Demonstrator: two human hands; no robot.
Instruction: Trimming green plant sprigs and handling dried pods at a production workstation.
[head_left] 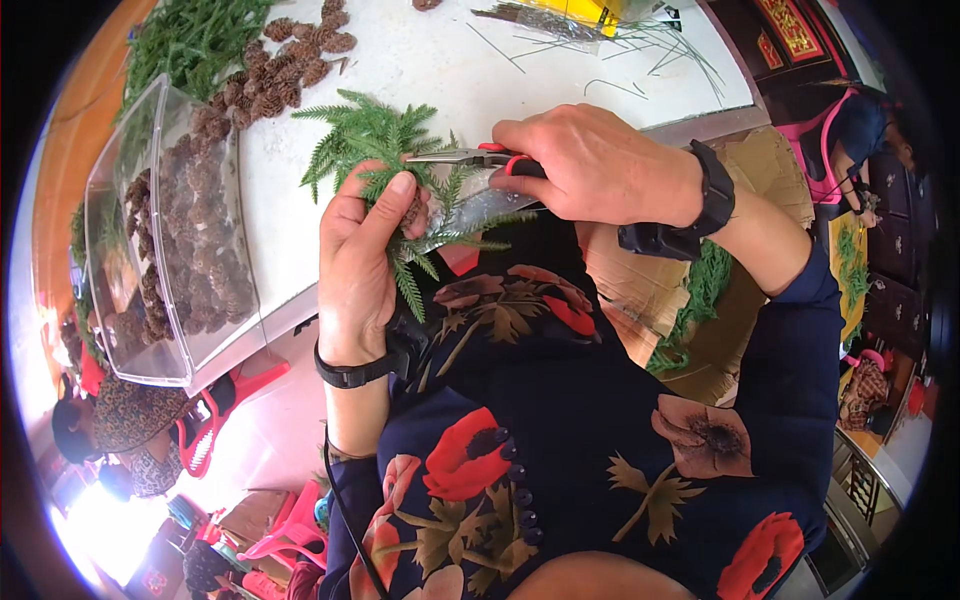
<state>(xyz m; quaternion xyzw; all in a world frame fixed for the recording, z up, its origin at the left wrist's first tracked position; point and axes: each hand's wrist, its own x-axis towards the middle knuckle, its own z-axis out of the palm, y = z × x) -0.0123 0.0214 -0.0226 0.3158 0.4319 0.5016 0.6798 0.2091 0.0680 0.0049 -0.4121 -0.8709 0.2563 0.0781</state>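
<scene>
My left hand (352, 245) is closed around a bunch of green artificial fir sprigs (372, 135), thumb on top. Fronds spread out above the fingers and hang down below the palm. Part of a brown, scaly piece, which looks like a pine cone, shows beneath the thumb. In my right hand (590, 165) are long-nose pliers (452, 157) with red and black handles. Their metal tips point left and reach into the greenery just above my left thumb. What the jaws grip, if anything, is too small to tell.
On the white table (420, 60) lie loose pine cones (270, 85), a heap of green sprigs (195, 45), thin green wires (655, 60) and a yellow package (590, 12). A clear box (165, 375) of cones stands left. Right is a cardboard box (625, 290) with greenery. Other people sit nearby.
</scene>
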